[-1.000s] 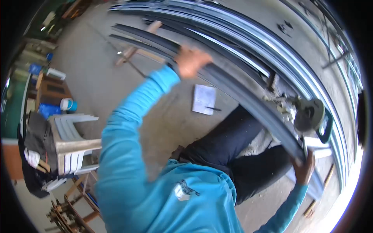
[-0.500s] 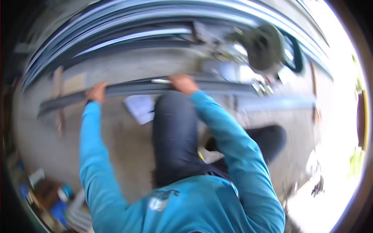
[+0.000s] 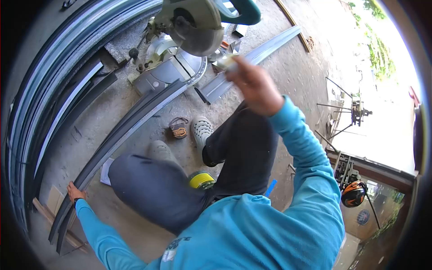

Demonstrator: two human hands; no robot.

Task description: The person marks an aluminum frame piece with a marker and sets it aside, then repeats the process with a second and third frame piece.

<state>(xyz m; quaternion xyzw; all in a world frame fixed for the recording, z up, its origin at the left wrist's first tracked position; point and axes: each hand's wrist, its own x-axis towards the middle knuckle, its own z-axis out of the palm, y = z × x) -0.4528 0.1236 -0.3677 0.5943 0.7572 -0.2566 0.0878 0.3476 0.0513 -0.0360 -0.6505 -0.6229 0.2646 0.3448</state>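
Note:
My left hand [image 3: 76, 192] grips the long dark metal profiles [image 3: 121, 130] near their lower left end. The far end of the profiles lies on the base of a miter saw [image 3: 162, 74]. The saw's round blade [image 3: 198, 40] stands raised above the base. My right hand [image 3: 258, 87] is lifted to the right of the saw, its fingers closed around a small pale object, blurred by motion, that I cannot make out.
A lighter metal channel [image 3: 256, 56] lies right of the saw. More long profiles [image 3: 31, 103] are stacked at the left. A tape measure [image 3: 178, 128] and a yellow-green roll [image 3: 201, 180] are on the floor near my feet. A tripod [image 3: 355, 110] stands at the right.
The view has turned toward the saw. My right hand has left the profiles and risen near the saw, while my left hand still grips them.

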